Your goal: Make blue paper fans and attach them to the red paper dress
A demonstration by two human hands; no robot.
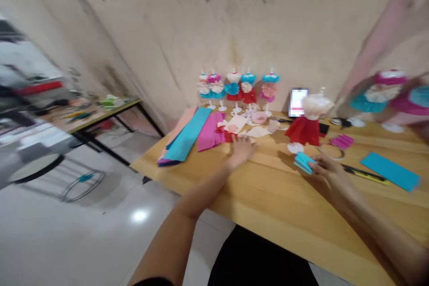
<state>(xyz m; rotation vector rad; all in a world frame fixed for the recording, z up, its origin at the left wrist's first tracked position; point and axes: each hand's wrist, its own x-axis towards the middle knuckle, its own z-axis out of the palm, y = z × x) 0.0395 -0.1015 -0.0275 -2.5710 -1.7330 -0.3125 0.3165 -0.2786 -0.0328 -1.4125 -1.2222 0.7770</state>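
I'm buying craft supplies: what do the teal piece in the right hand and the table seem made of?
The teal folded piece looks like matte crepe paper, given its soft layers. The tabletop looks like varnished wood, with visible grain and sheen.

In front of the red paper dress (304,130), the wooden worktop (268,192) gives the right hand (326,167) free way. Behind it, the row of dress figures (236,89) blocks the passage; to its right, a yellow cutter (363,173) and a blue paper sheet (390,170) lie in the way.

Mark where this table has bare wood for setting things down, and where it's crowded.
Bare wood runs along the table's near edge, below the left hand and right hand. Crowded: the back, with dress forms and pink and teal paper sheets.
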